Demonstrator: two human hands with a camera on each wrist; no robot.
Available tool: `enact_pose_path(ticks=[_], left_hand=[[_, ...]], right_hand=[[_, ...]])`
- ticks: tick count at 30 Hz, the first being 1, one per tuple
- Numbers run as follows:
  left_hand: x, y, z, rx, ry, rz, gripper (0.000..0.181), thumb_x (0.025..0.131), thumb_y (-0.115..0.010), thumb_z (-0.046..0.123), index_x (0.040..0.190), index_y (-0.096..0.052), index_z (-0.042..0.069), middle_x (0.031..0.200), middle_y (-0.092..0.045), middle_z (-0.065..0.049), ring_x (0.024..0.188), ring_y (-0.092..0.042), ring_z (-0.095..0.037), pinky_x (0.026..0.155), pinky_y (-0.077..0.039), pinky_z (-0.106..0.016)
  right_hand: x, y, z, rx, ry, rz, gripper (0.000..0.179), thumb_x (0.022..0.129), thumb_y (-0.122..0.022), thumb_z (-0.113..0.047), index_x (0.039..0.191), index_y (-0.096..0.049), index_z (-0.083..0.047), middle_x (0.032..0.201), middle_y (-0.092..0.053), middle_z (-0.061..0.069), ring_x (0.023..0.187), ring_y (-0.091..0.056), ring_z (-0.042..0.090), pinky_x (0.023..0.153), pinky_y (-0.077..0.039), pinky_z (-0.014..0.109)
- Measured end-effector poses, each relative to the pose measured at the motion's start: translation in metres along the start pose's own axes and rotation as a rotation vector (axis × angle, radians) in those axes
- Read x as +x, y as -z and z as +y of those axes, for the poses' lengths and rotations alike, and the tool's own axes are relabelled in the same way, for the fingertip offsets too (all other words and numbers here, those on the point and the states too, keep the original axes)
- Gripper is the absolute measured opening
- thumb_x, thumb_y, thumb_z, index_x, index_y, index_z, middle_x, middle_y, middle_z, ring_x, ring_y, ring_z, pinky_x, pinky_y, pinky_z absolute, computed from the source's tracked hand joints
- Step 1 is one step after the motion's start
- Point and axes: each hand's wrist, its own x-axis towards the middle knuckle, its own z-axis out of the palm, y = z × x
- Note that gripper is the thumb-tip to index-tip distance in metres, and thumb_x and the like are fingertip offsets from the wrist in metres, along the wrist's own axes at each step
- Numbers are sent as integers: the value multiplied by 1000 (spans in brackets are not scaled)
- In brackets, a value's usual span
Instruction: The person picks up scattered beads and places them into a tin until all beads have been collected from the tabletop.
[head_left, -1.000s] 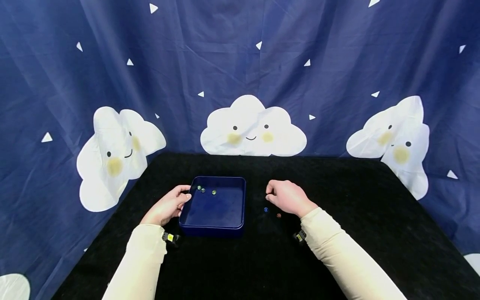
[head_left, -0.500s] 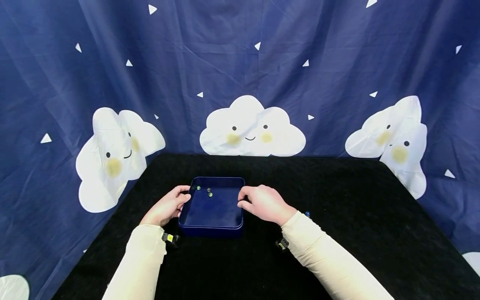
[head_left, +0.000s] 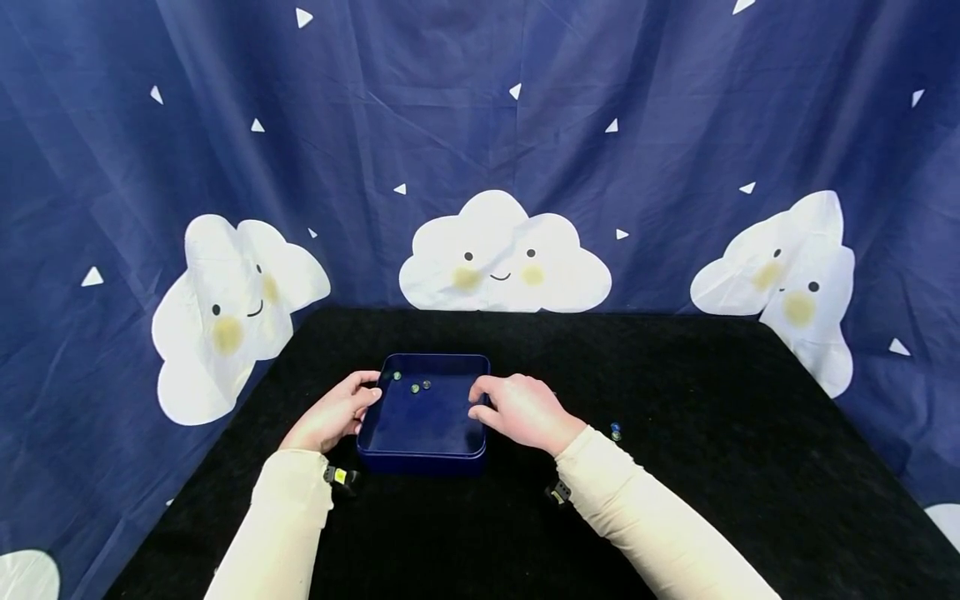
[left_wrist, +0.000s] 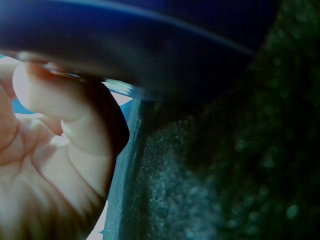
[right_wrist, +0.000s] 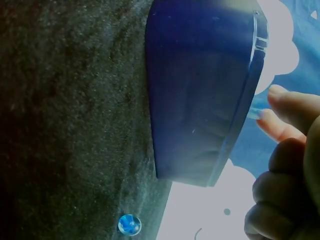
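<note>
A square dark-blue tin (head_left: 423,462) sits on the black cloth with three marbles in it: one green (head_left: 397,376), another green (head_left: 415,388) and a dull one (head_left: 427,385). My left hand (head_left: 333,410) grips the tin's left side, thumb at the rim; in the left wrist view its fingers (left_wrist: 90,125) bend against the wall. My right hand (head_left: 525,408) is over the right rim, thumb and index finger apart, no marble visible between them. In the right wrist view the other fingers (right_wrist: 280,185) are curled, beside the tin's outer wall (right_wrist: 195,95).
To the right of my right forearm, a blue marble (head_left: 616,427) and a greenish marble (head_left: 617,436) lie close together on the black cloth (head_left: 712,392). A blue marble (right_wrist: 130,225) shows in the right wrist view. A dark-blue curtain (head_left: 360,133) with white clouds hangs behind.
My right hand has moved left from the cloth to the tin's right rim, and its thumb and index finger have parted. Two marbles inside the tin have rolled. My left hand stays put.
</note>
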Motion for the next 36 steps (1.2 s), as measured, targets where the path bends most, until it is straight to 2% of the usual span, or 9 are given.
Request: enact_pose_path(ticks=[4, 14, 21, 23, 27, 32, 36], left_hand=[[0, -2, 2, -1, 6, -6, 45, 105, -51, 15, 145, -35, 2, 85, -48, -3, 66, -49, -11, 54, -49, -26], [4, -3, 1, 5, 8, -9, 47, 105, -52, 15, 146, -34, 2, 88, -48, -4, 66, -50, -11, 54, -49, -26], [7, -5, 0, -13, 5, -17, 45, 105, -50, 13, 145, -34, 1, 89, -49, -5, 65, -50, -10, 54, -50, -27], [8, -5, -1, -14, 3, -18, 45, 105, -50, 13, 145, -34, 1, 90, -49, -6, 65, -50, -10, 54, -50, -28], [9, -4, -2, -5, -2, -22, 47, 105, -51, 15, 146, -34, 0, 91, -48, -7, 66, -50, -11, 54, -50, -28], [6, -2, -1, -1, 2, -12, 48, 105, -52, 16, 147, -33, 1, 89, -46, -7, 68, -48, -13, 55, -49, -28], [0, 0, 0, 5, 12, 3, 49, 106, -51, 16, 148, -32, 1, 89, -48, -7, 67, -49, -13, 54, -48, -27]], right_hand=[[-1, 3, 3, 9, -21, 13, 16, 93, -72, -41, 100, -69, -28, 69, -57, -17, 63, -56, 6, 60, -50, 31], [-10, 13, 26, 55, -116, 25, 13, 91, -74, -36, 100, -70, -27, 65, -50, -17, 60, -51, 4, 58, -47, 31], [-19, 23, 48, 128, -219, 0, 15, 92, -71, -34, 104, -69, -24, 62, -51, -14, 40, -50, -1, 59, -49, 32], [-23, 26, 55, 137, -239, 0, 16, 92, -72, -33, 104, -70, -22, 63, -51, -13, 42, -51, 1, 59, -48, 33], [-29, 29, 69, 118, -253, 8, 17, 90, -73, -31, 104, -71, -21, 64, -51, -12, 56, -49, 8, 59, -45, 33], [-37, 25, 82, 123, -262, -43, 21, 89, -74, -27, 108, -72, -17, 67, -53, -11, 57, -49, 9, 61, -45, 33], [-38, 21, 89, 104, -311, -139, 29, 90, -73, -24, 117, -70, -16, 73, -56, -9, 62, -51, 11, 65, -47, 36]])
